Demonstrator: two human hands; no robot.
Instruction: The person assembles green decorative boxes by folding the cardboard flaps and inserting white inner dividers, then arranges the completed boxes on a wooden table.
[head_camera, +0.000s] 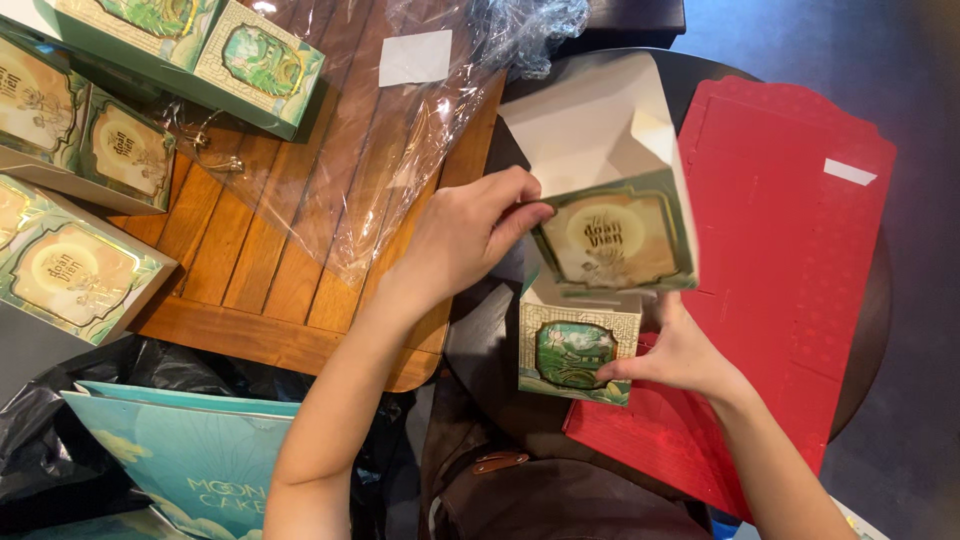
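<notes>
At the far left of the wooden tabletop, several closed green-and-gold boxes lie flat, well apart from both hands. A sheet of clear wrap is spread across the slats between those boxes and the work area. A teal paper bag stands below the tabletop edge.

The left hand reaches in from the lower left. Its thumb and fingers are closed in a pinch on the left edge of the lid panel of the small open gift box. The lid panel is raised and tilted back, with its white flap pointing away from the person.

The box stands between the two hands, just right of the left hand and directly below it. Its long axis runs upward in the view, from the green front face to the raised flap.

The right hand comes in from the lower right. Its fingertips press against the right side of the box's lower front face, bracing it; the grip is partial, not a full wrap. Both hands touch the box; neither is clearly nearer.

A flat red card sheet lies under and to the right of the box, on a dark round surface.
</notes>
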